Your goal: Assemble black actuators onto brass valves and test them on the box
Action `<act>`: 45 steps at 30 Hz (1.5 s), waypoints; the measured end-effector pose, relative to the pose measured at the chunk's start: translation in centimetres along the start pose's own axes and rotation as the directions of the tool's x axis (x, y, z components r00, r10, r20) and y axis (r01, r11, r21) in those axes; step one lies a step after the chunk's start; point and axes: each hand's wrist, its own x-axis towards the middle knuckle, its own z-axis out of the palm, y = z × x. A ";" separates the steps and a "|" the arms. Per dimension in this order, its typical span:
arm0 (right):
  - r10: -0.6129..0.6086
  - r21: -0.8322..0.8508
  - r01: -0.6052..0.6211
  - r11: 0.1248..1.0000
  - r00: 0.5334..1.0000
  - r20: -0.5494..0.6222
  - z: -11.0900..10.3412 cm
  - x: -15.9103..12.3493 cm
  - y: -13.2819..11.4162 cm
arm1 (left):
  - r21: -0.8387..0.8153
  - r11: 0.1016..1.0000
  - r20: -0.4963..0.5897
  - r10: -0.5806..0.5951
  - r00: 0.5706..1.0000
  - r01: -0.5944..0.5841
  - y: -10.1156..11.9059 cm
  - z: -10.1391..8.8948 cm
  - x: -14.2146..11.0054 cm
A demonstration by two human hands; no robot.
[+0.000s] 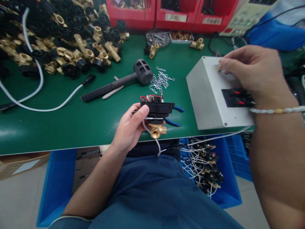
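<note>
Before us lies a green bench (57, 130); our left hand (128, 128) clasps a black-and-brass valve (158, 109), our right hand (256, 71) meets a grey box (206, 98), its grip unclear.

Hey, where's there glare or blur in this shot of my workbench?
In the head view, pale glare on the green tabletop at far left; the right forearm looks soft and stretched near the edge; the valve assembly in the left hand looks crisper.

Labels (175, 17) on red bins (133, 19) blurred, unreadable
</note>
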 end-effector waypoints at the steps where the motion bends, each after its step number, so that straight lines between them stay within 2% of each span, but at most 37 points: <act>1: 0.006 -0.007 -0.006 1.000 1.000 -0.005 0.0 -0.1 -0.1 | -0.006 1.000 -0.004 0.003 1.000 -0.003 0.0 0.1 0.0; 7: 0.034 -0.123 -0.037 0.992 0.999 -0.025 0.0 -0.4 -0.7 | -0.028 1.000 -0.014 0.015 1.000 -0.015 -0.2 0.1 0.2; 17: 0.074 -0.171 -0.076 0.982 0.997 -0.022 0.0 -0.9 -1.4 | -0.025 0.999 0.015 0.020 1.000 -0.020 -0.2 0.0 0.3; 21: 0.084 -0.175 -0.087 0.981 0.996 -0.025 0.1 -0.9 -1.4 | -0.096 0.992 0.017 0.085 0.996 -0.083 -0.2 -0.1 0.2; 24: 0.056 -0.171 -0.059 0.984 0.998 -0.024 0.1 -0.9 -1.2 | -0.101 0.987 -0.033 0.125 0.992 -0.127 -0.1 -0.1 0.1; 28: 0.046 -0.166 -0.048 0.985 0.999 -0.016 0.0 -0.9 -1.1 | -0.049 0.998 -0.096 0.031 0.995 -0.036 0.0 -0.2 0.2; 34: 0.054 -0.152 -0.056 0.987 0.998 -0.021 0.0 -1.1 -1.2 | -0.118 0.991 -0.106 -0.083 0.991 0.070 0.3 0.0 0.4; 38: 0.036 -0.149 -0.037 0.988 0.999 -0.013 -0.1 -0.8 -0.3 | -0.154 0.986 -0.110 -0.089 0.990 0.071 0.4 0.1 0.4; 43: -0.148 -0.060 0.150 0.987 0.988 0.043 -0.4 0.2 2.5 | -0.149 0.988 -0.101 -0.066 0.993 0.051 0.4 0.2 0.5; 45: -0.141 -0.032 0.143 0.989 0.989 0.048 -0.4 0.5 3.1 | -0.142 0.988 -0.102 -0.081 0.991 0.067 0.5 0.1 0.5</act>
